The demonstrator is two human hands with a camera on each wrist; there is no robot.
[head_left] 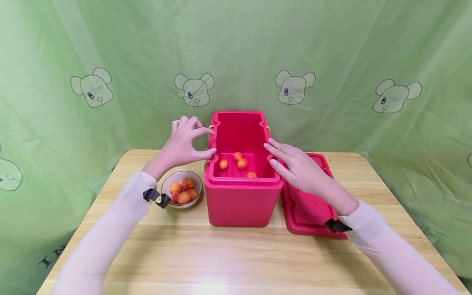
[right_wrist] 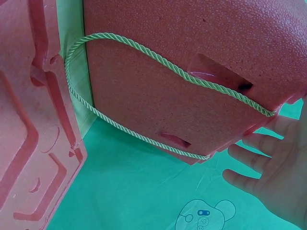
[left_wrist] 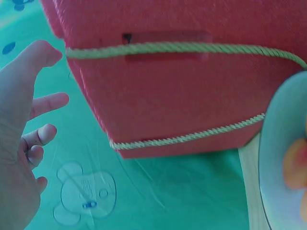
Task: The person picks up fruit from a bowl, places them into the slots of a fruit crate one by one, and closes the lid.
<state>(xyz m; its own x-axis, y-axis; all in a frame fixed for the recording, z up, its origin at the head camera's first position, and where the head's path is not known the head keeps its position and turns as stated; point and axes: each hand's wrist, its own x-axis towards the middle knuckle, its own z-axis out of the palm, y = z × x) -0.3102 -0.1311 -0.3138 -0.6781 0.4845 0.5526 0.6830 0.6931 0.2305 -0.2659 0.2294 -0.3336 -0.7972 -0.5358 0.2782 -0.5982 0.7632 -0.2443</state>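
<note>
A red foam box (head_left: 243,207) stands with its top uncovered at the middle of the table. Several orange fruits that look like apricots (head_left: 242,164) lie on its floor. At the left rim is my left hand (head_left: 184,141), thumb and forefinger spread apart with nothing between them; in the left wrist view a gap shows between this hand (left_wrist: 17,120) and the box. My right hand (head_left: 300,168) has its fingers extended at the right rim; whether they touch it I cannot tell. Cord handles, such as the rope (right_wrist: 144,50) in the right wrist view, hang along the box's sides.
Left of the box, a white bowl (head_left: 199,192) with a dark rim holds several apricots (head_left: 184,197). The red lid (head_left: 311,211) lies on the wooden table (head_left: 236,258) to the right, partly under my right forearm. Behind everything hangs a green curtain (head_left: 243,53) printed with bear heads.
</note>
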